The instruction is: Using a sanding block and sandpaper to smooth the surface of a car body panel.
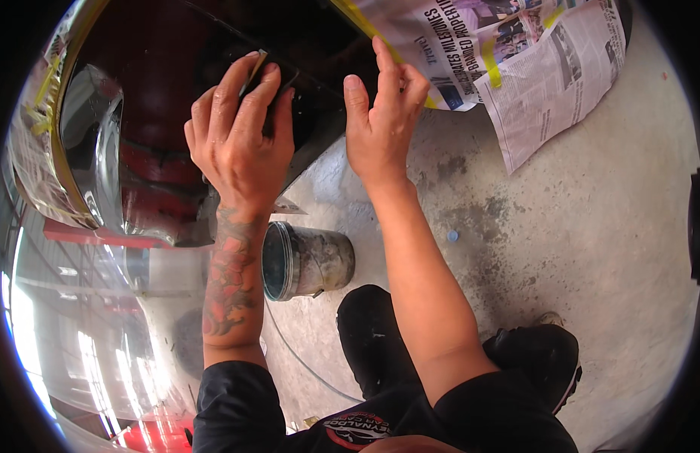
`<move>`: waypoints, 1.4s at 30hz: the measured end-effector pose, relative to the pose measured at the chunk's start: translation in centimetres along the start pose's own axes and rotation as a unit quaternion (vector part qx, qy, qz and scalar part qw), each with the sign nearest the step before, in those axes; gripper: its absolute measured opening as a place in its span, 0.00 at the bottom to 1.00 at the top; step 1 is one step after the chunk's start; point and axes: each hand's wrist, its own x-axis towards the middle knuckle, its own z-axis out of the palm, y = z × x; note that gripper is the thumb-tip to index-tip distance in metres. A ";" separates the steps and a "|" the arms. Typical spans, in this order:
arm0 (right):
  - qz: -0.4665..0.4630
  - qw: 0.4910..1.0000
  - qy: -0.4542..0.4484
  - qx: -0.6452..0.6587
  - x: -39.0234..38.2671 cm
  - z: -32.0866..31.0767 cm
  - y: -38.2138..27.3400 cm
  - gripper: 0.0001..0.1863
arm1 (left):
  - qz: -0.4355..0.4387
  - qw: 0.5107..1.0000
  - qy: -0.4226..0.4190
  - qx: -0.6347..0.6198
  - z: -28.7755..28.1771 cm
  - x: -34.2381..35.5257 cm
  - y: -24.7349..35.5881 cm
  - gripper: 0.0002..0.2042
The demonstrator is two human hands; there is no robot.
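A glossy dark car body panel (pixel 157 57) fills the upper left, with droplets on its surface. My left hand (pixel 240 124) lies over this panel with bent fingers. A thin, tan-edged piece of sandpaper (pixel 255 66) sticks out between its fingers; the rest of the sheet is hidden under the hand. To its right, my right hand (pixel 387 113) is at the panel's edge by the yellow masking tape (pixel 363 21). Its thumb and forefinger are stretched out and apart, the other fingers loosely bent, and nothing shows in it. Whether it touches the panel I cannot tell.
Taped newspaper (pixel 561 98) hangs off the panel at the upper right. More masking (pixel 36 147) covers the far left. A dirty bucket (pixel 323 260) stands on the concrete floor below the panel, near a thin hose (pixel 301 355). A small blue cap (pixel 452 236) lies right of my right forearm.
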 end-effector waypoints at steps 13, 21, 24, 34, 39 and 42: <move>0.003 1.000 0.001 0.010 -0.1 -0.1 0.2 0.31 | -0.003 0.999 -0.033 -0.008 0.1 -0.5 0.4 0.15; 0.008 1.000 -0.002 0.010 -0.1 -0.1 0.1 0.31 | -0.007 1.000 -0.029 0.001 0.0 -0.3 0.5 0.16; 0.009 1.000 -0.004 -0.005 0.0 -0.1 -0.1 0.31 | -0.023 1.000 0.020 -0.007 0.2 0.3 -0.3 0.17; 0.010 1.000 -0.004 -0.001 -0.2 0.1 -0.2 0.31 | -0.004 1.000 0.022 0.003 0.1 0.6 -0.7 0.15; 0.008 1.000 0.001 0.017 0.0 -0.1 0.0 0.31 | -0.003 1.000 -0.025 -0.003 0.0 0.1 0.3 0.15; 0.011 1.000 -0.009 -0.008 -0.2 -0.1 -0.2 0.31 | -0.014 1.000 0.021 0.000 -0.1 0.7 -0.9 0.15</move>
